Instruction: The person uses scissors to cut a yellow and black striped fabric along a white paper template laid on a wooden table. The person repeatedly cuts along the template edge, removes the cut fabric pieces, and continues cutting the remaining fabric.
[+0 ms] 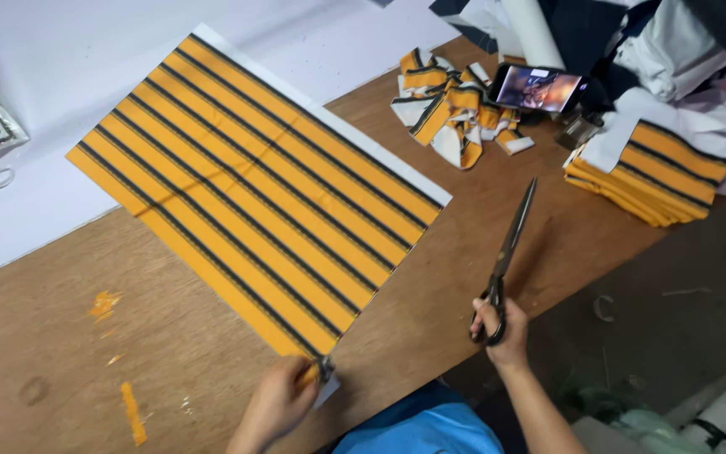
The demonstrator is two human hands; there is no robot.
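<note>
1. Striped fabric panel (254, 189): lies flat on the wooden table (60, 378), partly over a white sheet (69, 59). Likely light, limp, easily shifted.
2. Hold point: near corner, where the left hand (283, 402) pinches it closed.
3. Long axis: runs from near-right to far-left, parallel with the stripes.
4. Right hand (497, 324): closed through the handles of the scissors (506, 252), blades shut, tips pointing away.

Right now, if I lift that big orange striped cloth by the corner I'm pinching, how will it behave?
The striped cloth would probably sag and fold: it lies flat and thin on the wooden table, with faint creases. It looks light for its size, so the left hand alone should manage. It seems unlikely to slip or roll, though dragging may bunch it.
</note>
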